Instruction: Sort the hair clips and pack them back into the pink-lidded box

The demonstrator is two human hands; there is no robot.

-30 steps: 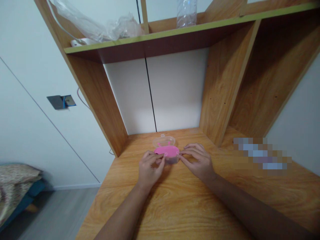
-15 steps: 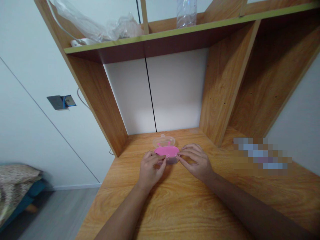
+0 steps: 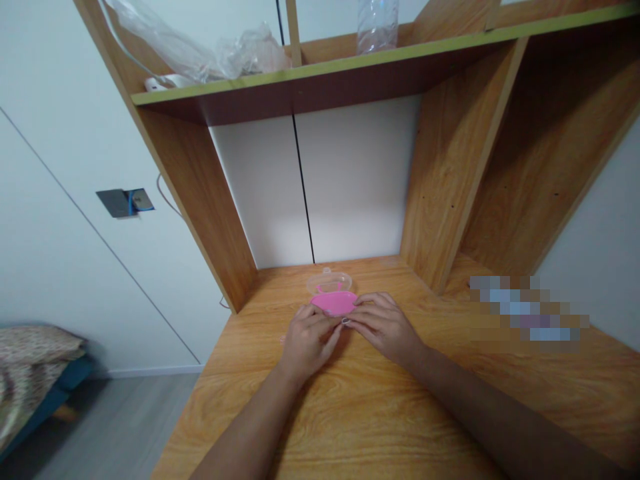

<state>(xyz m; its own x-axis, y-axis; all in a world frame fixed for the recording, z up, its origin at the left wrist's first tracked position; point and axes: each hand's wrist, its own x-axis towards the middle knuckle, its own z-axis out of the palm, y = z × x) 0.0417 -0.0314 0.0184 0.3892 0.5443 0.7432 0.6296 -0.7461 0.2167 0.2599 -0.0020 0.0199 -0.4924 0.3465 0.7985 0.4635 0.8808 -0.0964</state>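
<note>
On the desk point(image 3: 350, 420) lies a small oval case with a pink inner part point(image 3: 334, 303). Its clear lid point(image 3: 327, 283) is tipped open toward the back wall. Just in front of the pink part, my left hand point(image 3: 310, 337) and my right hand point(image 3: 383, 327) meet at the fingertips. Both are closed in a pinch on a small thin loop point(image 3: 345, 321), too small to tell its kind. My fingers hide the front of the case. A bit of something clear and pinkish point(image 3: 283, 340) shows beside my left hand.
A wooden shelf point(image 3: 320, 80) spans above, carrying crumpled plastic bags point(image 3: 250, 53) and a clear plastic bottle point(image 3: 377, 30). Upright panels point(image 3: 200, 200) stand at both sides. A blurred-out object point(image 3: 525, 310) lies at the right of the desk.
My hands have come together; the fingertips, each at a separate small loop before, now meet at one spot in front of the pink part. The view has shifted slightly.
</note>
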